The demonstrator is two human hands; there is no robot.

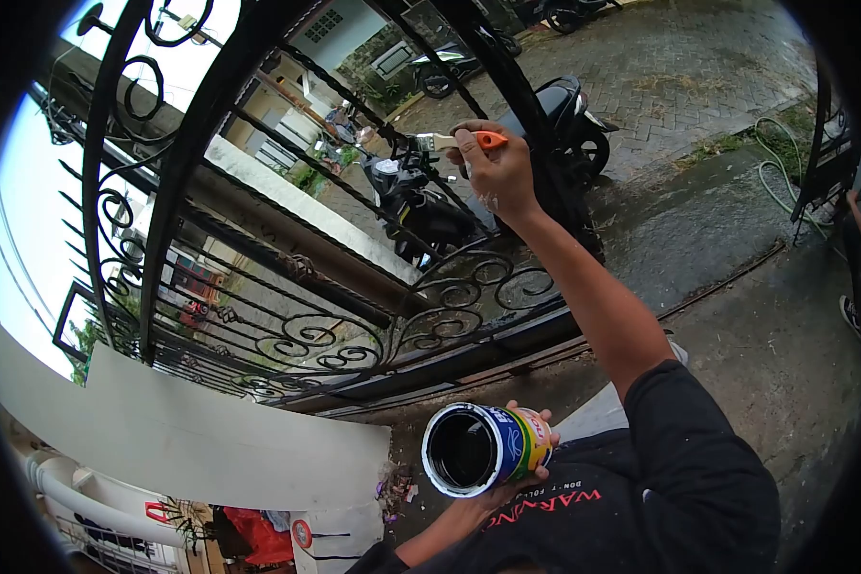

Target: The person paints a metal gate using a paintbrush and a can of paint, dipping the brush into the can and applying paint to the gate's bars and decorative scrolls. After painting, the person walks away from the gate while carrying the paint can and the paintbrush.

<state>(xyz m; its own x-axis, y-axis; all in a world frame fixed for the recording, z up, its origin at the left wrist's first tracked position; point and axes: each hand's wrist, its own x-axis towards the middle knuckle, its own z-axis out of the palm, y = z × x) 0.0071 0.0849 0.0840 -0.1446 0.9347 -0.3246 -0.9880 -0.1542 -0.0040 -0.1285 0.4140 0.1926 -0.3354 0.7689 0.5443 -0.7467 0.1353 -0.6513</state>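
My right hand is raised at the black iron gate, its fingers wrapped round the orange handle of a paintbrush. The brush points left, with its bristle end right at a twisted bar of the gate. Low in the view, close to my body, my left hand holds a paint can from beneath and behind. Its label is blue, green and yellow, and its white rim is smeared with dark paint. Tilted toward me, the can shows black paint inside. Part of my left palm is hidden behind it.
Beyond the bars stand parked motorcycles on a paved yard. A white wall lies at lower left. At the right edge, a person's shoe shows near a green hose. Scrollwork runs along the gate's lower part.
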